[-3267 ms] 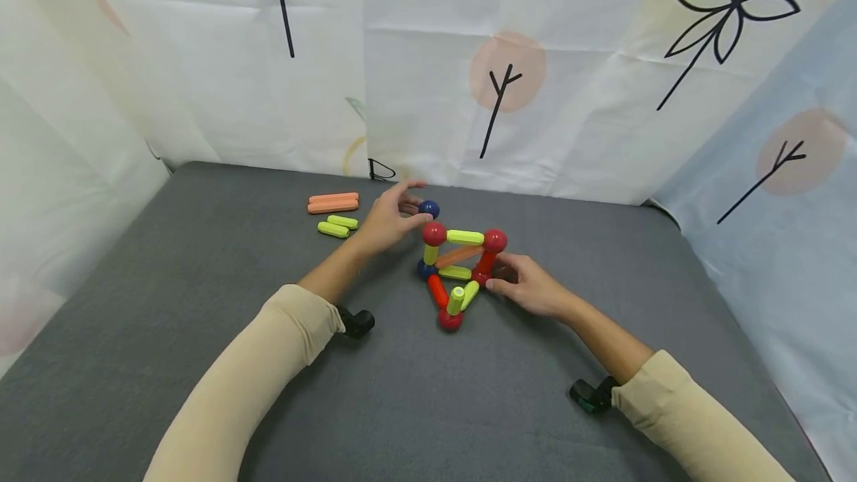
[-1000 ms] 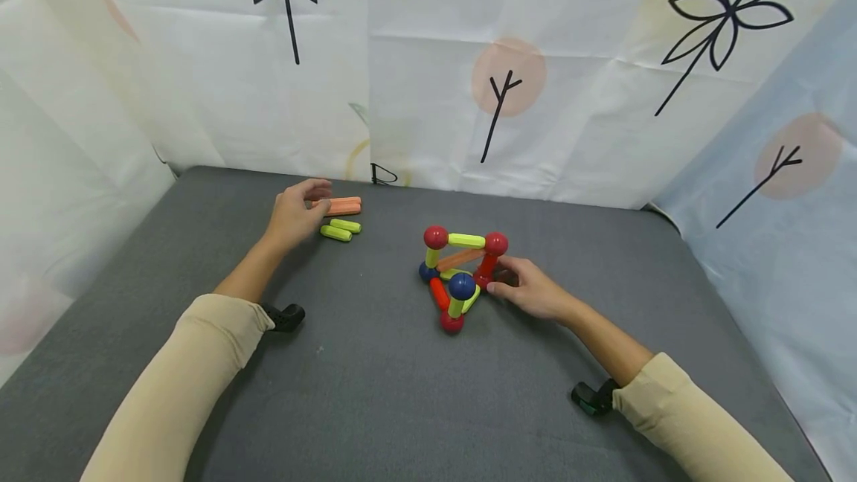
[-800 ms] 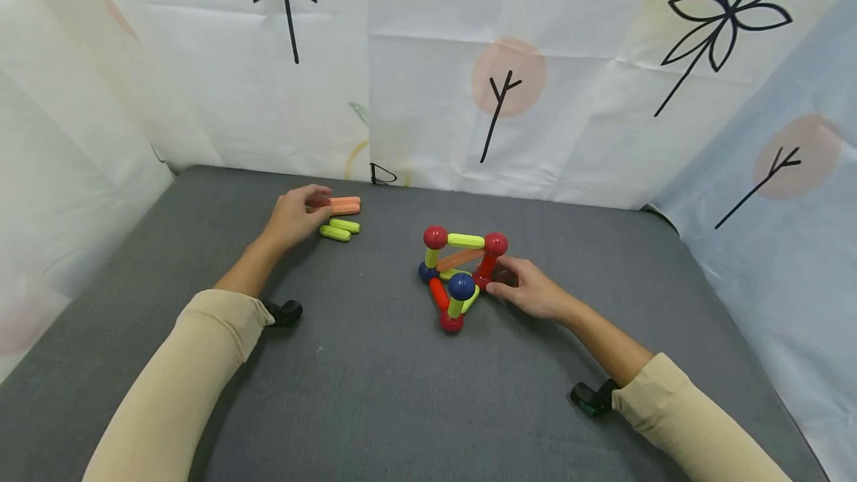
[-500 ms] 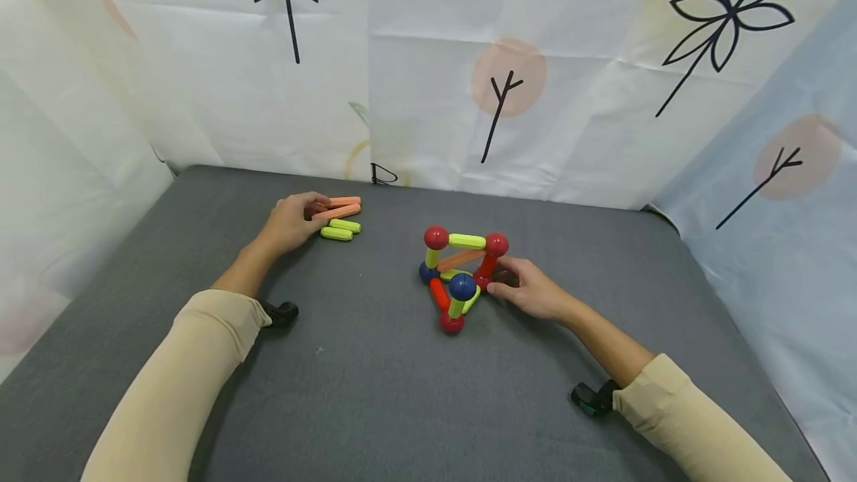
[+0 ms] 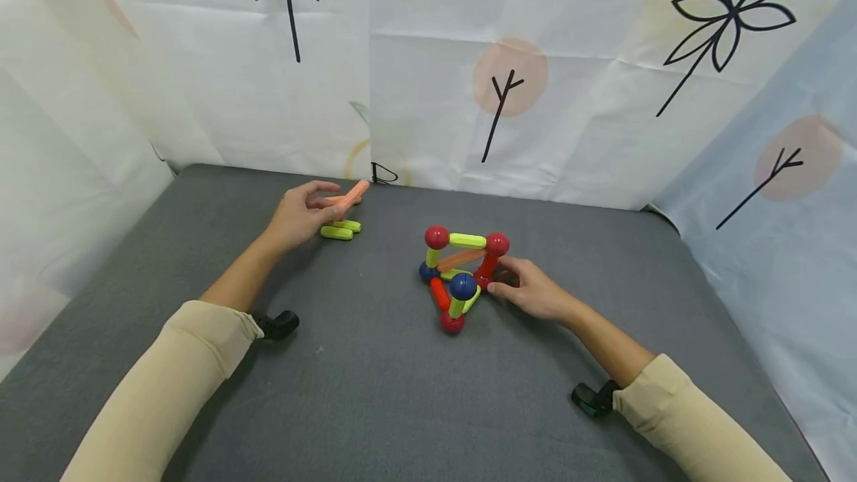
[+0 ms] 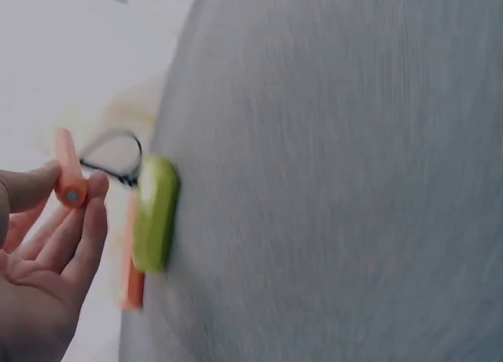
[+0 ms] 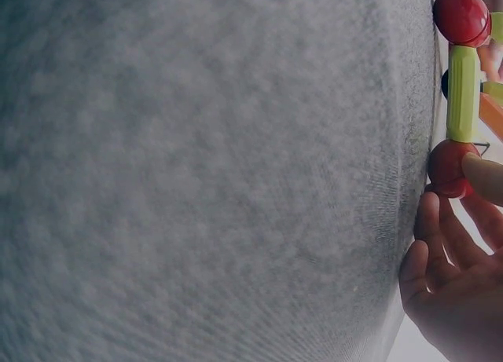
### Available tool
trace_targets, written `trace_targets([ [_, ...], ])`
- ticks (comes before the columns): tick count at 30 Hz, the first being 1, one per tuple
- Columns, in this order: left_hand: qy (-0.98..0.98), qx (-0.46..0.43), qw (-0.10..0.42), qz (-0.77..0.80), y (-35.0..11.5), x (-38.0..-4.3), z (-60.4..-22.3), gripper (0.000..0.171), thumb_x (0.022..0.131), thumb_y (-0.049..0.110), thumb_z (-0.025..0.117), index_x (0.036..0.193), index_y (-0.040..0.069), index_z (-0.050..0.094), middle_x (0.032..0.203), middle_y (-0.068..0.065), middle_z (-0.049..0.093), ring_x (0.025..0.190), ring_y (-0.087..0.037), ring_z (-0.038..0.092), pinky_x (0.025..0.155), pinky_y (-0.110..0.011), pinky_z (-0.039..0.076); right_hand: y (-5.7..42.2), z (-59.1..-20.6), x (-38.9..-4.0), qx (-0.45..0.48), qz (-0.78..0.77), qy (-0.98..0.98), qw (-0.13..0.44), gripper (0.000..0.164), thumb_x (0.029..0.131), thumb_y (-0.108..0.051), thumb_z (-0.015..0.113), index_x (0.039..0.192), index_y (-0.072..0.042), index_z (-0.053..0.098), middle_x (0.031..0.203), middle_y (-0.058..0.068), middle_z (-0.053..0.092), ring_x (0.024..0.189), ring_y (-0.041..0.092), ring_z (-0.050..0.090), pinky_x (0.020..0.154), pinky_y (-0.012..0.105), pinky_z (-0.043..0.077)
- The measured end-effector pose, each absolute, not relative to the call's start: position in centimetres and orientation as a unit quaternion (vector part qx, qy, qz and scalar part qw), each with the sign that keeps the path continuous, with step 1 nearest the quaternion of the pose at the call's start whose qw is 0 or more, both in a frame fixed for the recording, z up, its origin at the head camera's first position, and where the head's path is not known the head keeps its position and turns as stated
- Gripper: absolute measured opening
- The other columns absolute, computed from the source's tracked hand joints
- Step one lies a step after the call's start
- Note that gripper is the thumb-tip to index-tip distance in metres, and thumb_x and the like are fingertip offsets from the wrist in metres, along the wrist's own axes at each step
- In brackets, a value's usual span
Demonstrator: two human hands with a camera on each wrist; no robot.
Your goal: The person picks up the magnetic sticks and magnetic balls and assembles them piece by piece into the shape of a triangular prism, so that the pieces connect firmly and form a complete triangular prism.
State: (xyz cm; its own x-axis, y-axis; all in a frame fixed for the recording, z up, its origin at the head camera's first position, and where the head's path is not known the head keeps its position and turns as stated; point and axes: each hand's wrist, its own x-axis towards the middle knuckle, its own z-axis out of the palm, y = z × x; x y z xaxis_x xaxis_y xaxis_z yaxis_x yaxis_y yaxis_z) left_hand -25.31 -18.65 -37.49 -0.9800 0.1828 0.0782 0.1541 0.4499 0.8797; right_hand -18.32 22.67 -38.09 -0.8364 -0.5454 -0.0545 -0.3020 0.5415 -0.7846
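My left hand (image 5: 299, 218) pinches an orange magnetic rod (image 5: 357, 192) between thumb and fingers, tilted up above the table at the back left. In the left wrist view one round end of the orange rod (image 6: 69, 170) faces the camera. My right hand (image 5: 532, 288) grips a red ball (image 7: 449, 167) at the right base corner of a frame of balls and rods. A green rod (image 7: 462, 95) joins it to another red ball. The frame has two red balls on top, linked by a green rod (image 5: 467, 241), and a blue ball (image 5: 463, 286) on a front upright.
Two short green rods (image 5: 337, 233) lie beneath the left hand. Behind them is another orange rod (image 6: 134, 287), partly hidden. A printed cloth (image 5: 428, 80) hangs along the table's far edge. The grey tabletop (image 5: 402, 407) extends in front of the frame.
The blue ball has gone from the left hand onto the frame's front upright. My left hand has moved left and lifted one orange rod off the table. The right hand stays put.
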Motion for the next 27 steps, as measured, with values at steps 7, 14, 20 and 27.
trace_targets([
  [7,0.708,0.104,0.154,0.682,-16.2,-23.1,-36.7,0.06,0.099,0.005,0.06,0.152,0.001,0.032,0.141,-0.029,0.046,0.114,-0.027,0.066,0.102,-0.045,0.046,22.6,-37.9,-18.2,-0.24,-0.41,0.867,0.15,0.041,0.098,-0.009,0.061,0.135,0.007,0.051,0.123,0.02,0.063,0.11,0.034,0.061,0.091,0.046,0.053],
  [14,0.662,0.113,0.231,0.704,-13.0,-20.8,-37.6,0.053,0.098,0.006,0.058,0.145,-0.009,0.039,0.142,-0.029,0.047,0.112,-0.022,0.067,0.1,-0.036,0.049,22.6,-37.9,-18.1,-0.239,-0.408,0.868,0.148,0.04,0.098,-0.01,0.061,0.133,0.006,0.052,0.122,0.019,0.064,0.109,0.033,0.062,0.091,0.045,0.053],
  [20,0.695,0.128,0.226,0.67,-10.9,-19.5,-38.5,0.048,0.095,0.01,0.068,0.138,-0.006,0.052,0.137,-0.023,0.056,0.11,-0.023,0.065,0.094,-0.036,0.053,22.5,-38.0,-18.1,-0.233,-0.41,0.869,0.147,0.038,0.098,-0.01,0.062,0.133,0.003,0.054,0.121,0.017,0.065,0.108,0.03,0.062,0.09,0.041,0.054],
  [27,0.737,0.159,0.207,0.623,-9.0,-18.6,-39.1,0.033,0.094,0.017,0.07,0.122,0.0,0.066,0.113,-0.01,0.069,0.099,-0.024,0.064,0.086,-0.037,0.056,22.5,-38.0,-18.1,-0.24,-0.414,0.866,0.143,0.039,0.097,-0.008,0.062,0.133,0.003,0.053,0.121,0.017,0.065,0.108,0.03,0.062,0.088,0.04,0.054],
])
